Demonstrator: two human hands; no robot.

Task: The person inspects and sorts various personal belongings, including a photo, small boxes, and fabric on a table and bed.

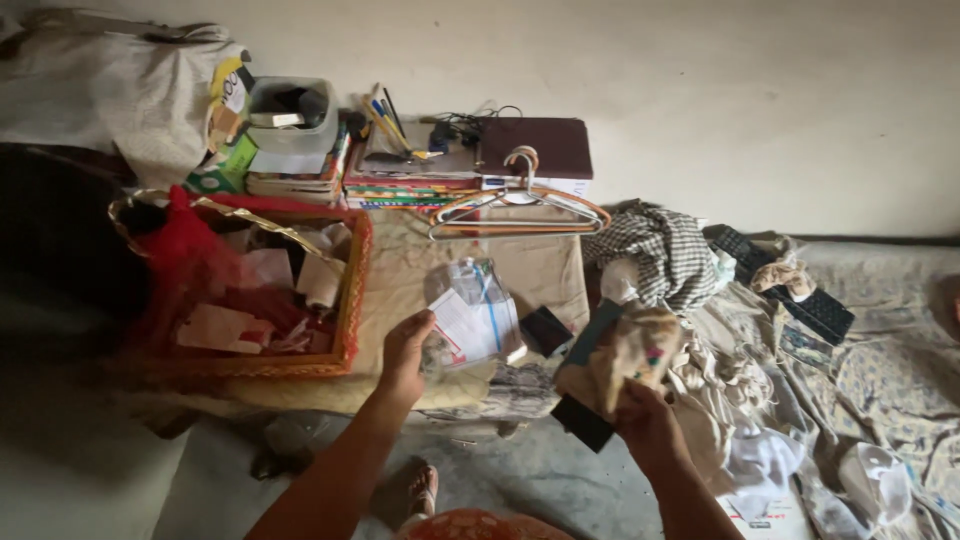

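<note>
A plain pale wall backs a low cloth-covered bed (540, 265) crowded with clutter. The left hand (408, 352) rests at the bed's front edge, fingers closed on a clear plastic pouch of papers (478, 315). The right hand (645, 418) is just off the bed's right front corner, fingers gripping a beige printed cloth (640, 350) over a dark flat object. A small black item (546, 330) lies between the two. A checked cloth (668, 252) sits beyond the right edge. A red-lined basket (345, 300) occupies the left edge. Hangers (520, 208) and stacked books (400, 185) line the rear edge.
</note>
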